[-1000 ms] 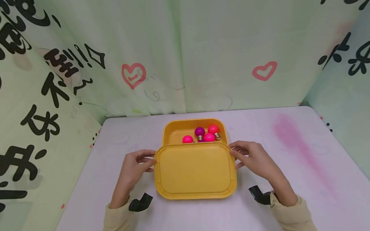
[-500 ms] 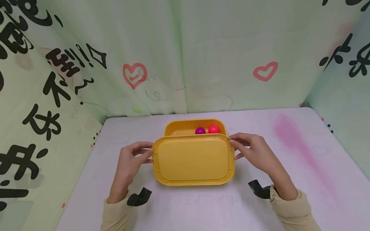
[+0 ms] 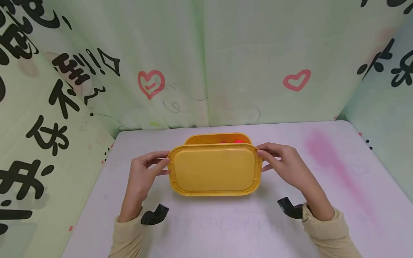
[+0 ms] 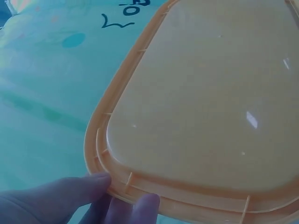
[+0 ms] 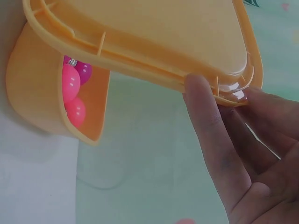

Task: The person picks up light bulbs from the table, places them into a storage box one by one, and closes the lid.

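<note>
A yellow plastic lid (image 3: 214, 170) is held by its two short sides, over the front part of a yellow box (image 3: 206, 139). My left hand (image 3: 140, 175) pinches the lid's left edge between thumb and fingers, and my right hand (image 3: 288, 165) does the same at the right edge. Through the gap in the right wrist view, pink light bulbs (image 5: 71, 86) and a purple bulb (image 5: 84, 73) with a metal screw base show inside the box (image 5: 32, 84). In that view the lid is apart from the box rim. The lid hides most of the contents in the head view.
The box stands toward the back of a table (image 3: 209, 229) with a pale lilac cover. Behind and beside it hang green cloth walls (image 3: 245, 46) with hearts and black writing. Black wrist straps (image 3: 155, 215) stick out near both cuffs.
Both hands have moved the lid away from me, further over the box. Several bulbs seen before are now covered, and only slivers of them show in the head view.
</note>
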`<state>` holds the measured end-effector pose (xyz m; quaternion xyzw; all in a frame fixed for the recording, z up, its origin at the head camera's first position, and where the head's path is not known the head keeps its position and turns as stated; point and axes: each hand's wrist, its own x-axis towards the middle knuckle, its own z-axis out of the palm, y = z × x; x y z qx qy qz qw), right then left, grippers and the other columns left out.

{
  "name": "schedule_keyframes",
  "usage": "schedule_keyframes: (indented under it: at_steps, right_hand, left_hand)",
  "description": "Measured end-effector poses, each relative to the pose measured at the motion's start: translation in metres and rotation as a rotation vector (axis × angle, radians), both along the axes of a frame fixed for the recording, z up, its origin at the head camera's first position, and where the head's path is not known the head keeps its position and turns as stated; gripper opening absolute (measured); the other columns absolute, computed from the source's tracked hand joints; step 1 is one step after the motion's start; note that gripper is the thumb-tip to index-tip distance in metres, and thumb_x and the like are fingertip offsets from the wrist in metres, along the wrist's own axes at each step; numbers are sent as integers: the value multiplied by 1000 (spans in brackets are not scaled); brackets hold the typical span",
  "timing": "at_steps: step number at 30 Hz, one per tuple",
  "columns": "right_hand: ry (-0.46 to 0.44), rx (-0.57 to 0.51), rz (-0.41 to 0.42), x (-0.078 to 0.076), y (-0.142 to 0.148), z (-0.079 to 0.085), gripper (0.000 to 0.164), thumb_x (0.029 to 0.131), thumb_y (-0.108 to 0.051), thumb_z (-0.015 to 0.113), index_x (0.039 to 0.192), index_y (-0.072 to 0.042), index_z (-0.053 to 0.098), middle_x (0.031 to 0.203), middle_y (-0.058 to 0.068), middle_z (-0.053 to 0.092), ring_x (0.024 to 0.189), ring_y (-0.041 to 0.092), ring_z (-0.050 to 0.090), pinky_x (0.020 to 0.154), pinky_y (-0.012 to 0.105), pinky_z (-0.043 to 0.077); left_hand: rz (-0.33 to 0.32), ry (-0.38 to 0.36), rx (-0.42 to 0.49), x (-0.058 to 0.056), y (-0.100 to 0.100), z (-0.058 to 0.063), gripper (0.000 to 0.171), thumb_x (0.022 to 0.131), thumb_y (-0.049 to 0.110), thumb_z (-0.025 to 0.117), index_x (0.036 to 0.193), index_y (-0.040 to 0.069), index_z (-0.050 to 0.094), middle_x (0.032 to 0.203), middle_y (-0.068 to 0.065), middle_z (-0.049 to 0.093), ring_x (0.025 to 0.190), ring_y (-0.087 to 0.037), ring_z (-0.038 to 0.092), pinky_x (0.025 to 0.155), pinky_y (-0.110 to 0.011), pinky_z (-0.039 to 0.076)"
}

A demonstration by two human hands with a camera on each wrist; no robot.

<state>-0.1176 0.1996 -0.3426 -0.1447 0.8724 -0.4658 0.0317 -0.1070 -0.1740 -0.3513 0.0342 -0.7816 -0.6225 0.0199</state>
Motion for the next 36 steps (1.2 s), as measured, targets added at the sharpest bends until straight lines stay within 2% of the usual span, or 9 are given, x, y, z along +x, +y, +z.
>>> schedule_keyframes:
  at_steps: [10,15,20,28,36]
  right_hand:
    - [38,-12,-26,0,0,10,31,100,-23,59,123,-4,66,115,14,69,82,17,74,77,29,60]
    - [40,-4,-43,0,0,12,32,100,-29,60,122,-8,68,114,10,70,82,16,74,85,33,58]
    - [45,-9,-54,0,-1,14,32,99,-31,60,121,-9,69,113,9,70,83,14,74,86,34,58]
    - [98,-14,-86,1,-2,18,30,97,-32,63,116,-10,71,109,7,71,86,14,72,82,25,58]
    - [121,-58,-85,0,-1,15,25,96,-26,66,113,-8,72,107,8,72,86,11,72,79,14,55]
  left_hand:
    - [-1,88,33,-2,0,5,29,90,17,73,113,0,72,108,-10,71,93,-18,69,75,-34,60]
    - [13,97,37,-3,0,6,30,90,20,73,113,0,72,107,-7,71,94,-18,69,76,-33,60]
    - [23,104,68,-3,0,7,32,90,22,74,111,-2,72,105,-6,71,95,-18,68,77,-33,60]
    - [39,117,61,-2,2,11,34,90,26,73,109,-3,71,105,-6,69,96,-18,68,78,-32,60]
    - [46,111,85,-6,2,7,35,91,26,72,108,-5,71,103,-7,72,95,-20,69,79,-33,60]
